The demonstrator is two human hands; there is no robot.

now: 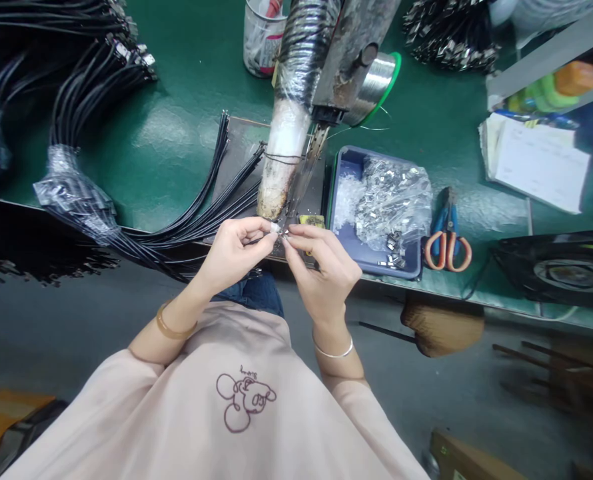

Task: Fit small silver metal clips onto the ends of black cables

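My left hand [240, 252] is closed in a pinch on a small white plastic piece [275, 228] at the bench's front edge. My right hand [324, 261] meets it, thumb and fingers pinched around a tiny shiny metal piece [285, 233]; its exact kind is too small to make out. Just above my fingertips are the clamped soldering iron [318, 143] and a wrapped duct [282, 143] with a scorched end. Behind my hands sits a small yellow sponge [311, 221]. Black cables [176, 233] run from the left toward my left hand.
A blue tray [414, 272] holds a plastic bag [394, 193] of metal connectors and loose clear pieces. Orange-handled pliers [449, 240] lie right of it. A solder spool [376, 87], a cup [264, 40], papers [539, 160] and cable bundles [84, 193] surround the work spot.
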